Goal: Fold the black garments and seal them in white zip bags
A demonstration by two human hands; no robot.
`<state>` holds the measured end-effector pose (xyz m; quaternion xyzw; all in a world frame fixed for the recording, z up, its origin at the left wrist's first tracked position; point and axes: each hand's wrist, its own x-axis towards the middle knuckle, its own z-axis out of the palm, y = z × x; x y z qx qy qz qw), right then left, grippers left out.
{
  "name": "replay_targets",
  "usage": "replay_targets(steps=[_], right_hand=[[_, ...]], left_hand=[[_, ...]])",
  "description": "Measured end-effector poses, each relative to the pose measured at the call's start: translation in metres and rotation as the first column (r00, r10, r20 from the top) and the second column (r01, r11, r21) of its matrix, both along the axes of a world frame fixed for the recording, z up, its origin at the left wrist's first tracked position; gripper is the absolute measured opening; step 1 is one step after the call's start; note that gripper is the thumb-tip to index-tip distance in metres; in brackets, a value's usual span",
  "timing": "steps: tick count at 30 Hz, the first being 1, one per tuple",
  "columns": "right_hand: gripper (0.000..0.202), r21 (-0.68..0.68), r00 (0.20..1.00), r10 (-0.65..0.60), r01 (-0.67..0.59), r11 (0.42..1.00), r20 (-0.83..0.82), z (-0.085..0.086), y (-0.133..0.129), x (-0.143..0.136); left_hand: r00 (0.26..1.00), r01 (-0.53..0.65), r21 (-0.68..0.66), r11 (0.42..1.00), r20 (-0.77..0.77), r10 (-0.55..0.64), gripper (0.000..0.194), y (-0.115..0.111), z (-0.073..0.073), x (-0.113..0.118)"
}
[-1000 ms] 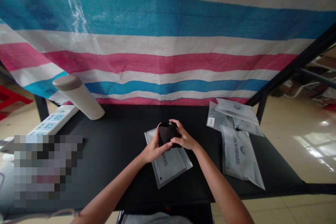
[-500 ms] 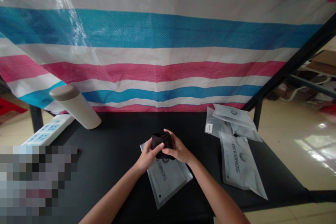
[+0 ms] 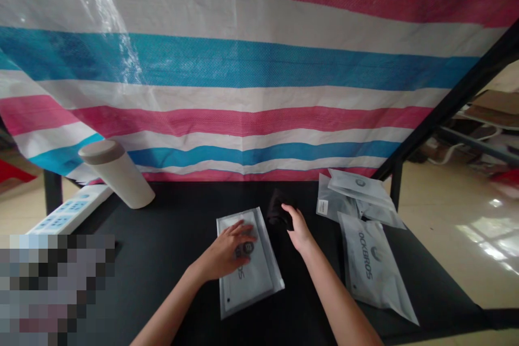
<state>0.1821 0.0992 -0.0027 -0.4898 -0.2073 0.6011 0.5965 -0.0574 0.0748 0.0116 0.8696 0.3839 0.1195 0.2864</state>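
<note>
My left hand (image 3: 233, 248) lies with fingers spread on a frosted zip bag (image 3: 259, 275) printed with dark lettering and a round logo. To the right of that bag, my right hand (image 3: 299, 225) grips a folded piece of black cloth (image 3: 279, 210) close to the black tabletop. What kind of cloth item it is, I cannot tell. My right thumb lies over its near edge, and the other fingers are partly hidden.
More frosted bags lie at the right: a filled one (image 3: 373, 265) in front, a few overlapping ones (image 3: 360, 189) behind. At the back left a white bottle (image 3: 121, 175) with a grey lid stands beside a white power strip (image 3: 71, 208). A striped sheet (image 3: 243, 65) hangs behind the table.
My left hand has let go of the black cloth and come down onto the bag. The cloth has moved right in my right hand, and the bag has turned slightly.
</note>
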Motion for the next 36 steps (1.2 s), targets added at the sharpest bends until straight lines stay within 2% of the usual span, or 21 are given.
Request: replay_targets(steps=[1, 3, 5, 7, 11, 13, 16, 18, 22, 24, 27, 29, 31, 33, 36], right_hand=[[0.035, -0.007, 1.0, 0.019, -0.019, 1.0, -0.015, 0.0, 0.0, 0.001], [0.03, -0.011, 0.997, 0.076, -0.076, 0.997, 0.0, 0.001, -0.003, 0.001], [0.029, -0.014, 0.986, 0.154, -0.153, 0.988, 0.067, 0.001, -0.008, -0.001], [0.03, -0.005, 0.958, 0.236, -0.238, 0.971, 0.166, 0.001, -0.013, -0.005], [0.038, 0.014, 0.908, 0.327, -0.342, 0.939, 0.261, 0.005, -0.019, -0.009], [0.039, -0.004, 0.903, 0.329, -0.342, 0.94, 0.277, 0.007, -0.019, -0.008], [0.035, -0.009, 0.877, 0.36, -0.377, 0.926, 0.317, 0.008, -0.019, -0.004], [0.034, 0.024, 0.831, 0.441, -0.476, 0.879, 0.338, 0.009, -0.02, -0.003], [0.042, 0.074, 0.692, 0.585, -0.67, 0.739, 0.422, 0.011, -0.024, -0.004], [0.05, 0.08, 0.663, 0.583, -0.69, 0.72, 0.47, 0.011, -0.026, -0.004], [0.058, 0.1, 0.666, 0.53, -0.667, 0.739, 0.526, 0.011, -0.028, -0.005], [0.059, 0.137, 0.644, 0.499, -0.681, 0.719, 0.58, 0.013, -0.028, -0.007], [0.06, 0.161, 0.593, 0.497, -0.729, 0.665, 0.634, 0.016, -0.028, -0.01], [0.056, 0.129, 0.527, 0.531, -0.78, 0.613, 0.664, 0.02, -0.028, -0.012], [0.043, 0.017, 0.435, 0.604, -0.82, 0.572, 0.667, 0.025, -0.028, -0.014]], left_hand=[[1.0, -0.003, 0.027, 1.0, -0.029, 0.004, 0.047, 0.003, 0.0, -0.002], [0.994, -0.088, 0.121, 0.989, -0.055, 0.095, 0.049, 0.007, -0.001, -0.003], [0.976, -0.209, 0.196, 0.958, -0.022, 0.217, 0.048, 0.005, -0.002, 0.002], [0.962, -0.27, 0.209, 0.94, 0.023, 0.271, 0.041, -0.001, -0.003, 0.01], [0.967, -0.243, 0.244, 0.939, -0.016, 0.254, 0.044, -0.013, -0.008, 0.029], [0.97, -0.223, 0.239, 0.945, -0.041, 0.24, 0.035, -0.013, -0.009, 0.032], [0.977, -0.213, 0.146, 0.966, 0.022, 0.212, 0.022, -0.008, -0.006, 0.026], [0.973, -0.216, 0.072, 0.974, 0.092, 0.21, 0.017, -0.005, -0.002, 0.02], [0.939, -0.242, 0.003, 0.97, 0.252, 0.233, 0.014, -0.004, 0.003, 0.014], [0.909, -0.258, -0.043, 0.965, 0.329, 0.258, 0.014, -0.005, 0.002, 0.016], [0.843, -0.351, -0.111, 0.93, 0.395, 0.366, 0.015, -0.004, -0.002, 0.019], [0.818, -0.392, -0.113, 0.913, 0.411, 0.402, 0.02, -0.003, -0.003, 0.019], [0.826, -0.378, -0.09, 0.921, 0.417, 0.38, 0.023, -0.003, -0.003, 0.018], [0.838, -0.353, -0.063, 0.934, 0.423, 0.345, 0.025, -0.005, -0.002, 0.017], [0.845, -0.335, 0.024, 0.942, 0.451, 0.289, 0.024, -0.009, 0.002, 0.018]])
